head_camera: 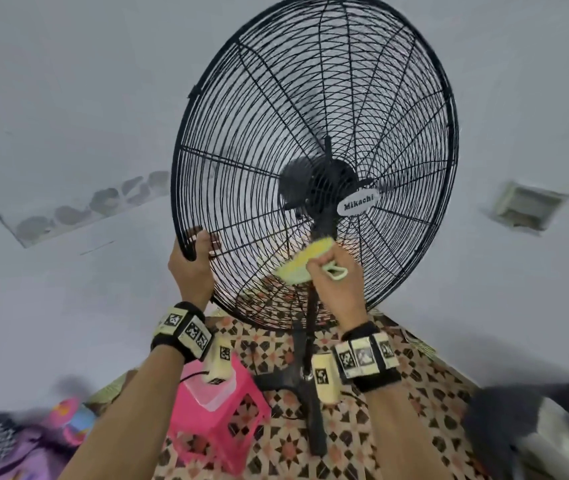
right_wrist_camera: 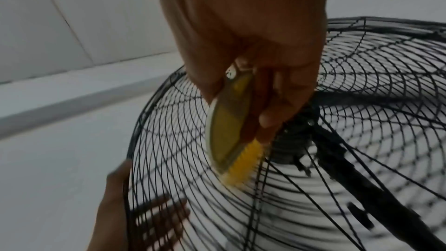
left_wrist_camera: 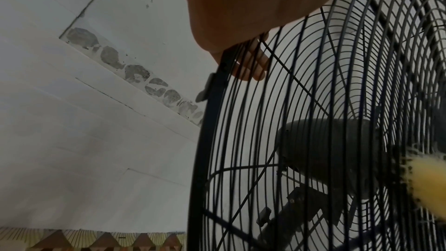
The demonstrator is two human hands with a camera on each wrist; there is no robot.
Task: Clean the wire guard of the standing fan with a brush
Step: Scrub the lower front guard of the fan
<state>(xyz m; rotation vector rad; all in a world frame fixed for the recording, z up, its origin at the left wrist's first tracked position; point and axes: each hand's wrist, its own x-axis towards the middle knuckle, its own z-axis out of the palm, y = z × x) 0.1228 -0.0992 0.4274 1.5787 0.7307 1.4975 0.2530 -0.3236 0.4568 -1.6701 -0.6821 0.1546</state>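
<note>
Both our hands busy: left hand [head_camera: 191, 263] grips wire guard [head_camera: 258, 140] rim; right hand [head_camera: 336, 275] holds brush [head_camera: 305, 263], yellow bristles against wires. Clear container [head_camera: 219, 393] on pink stool [head_camera: 217, 427], contents unclear.

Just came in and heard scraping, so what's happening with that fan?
A person is cleaning the black wire guard of a standing fan. The left hand grips the guard's outer rim at its lower left edge to steady it. The right hand holds a pale green brush with yellow bristles, pressed against the wires just below the motor hub. A pink stool stands beside the fan's base.
</note>
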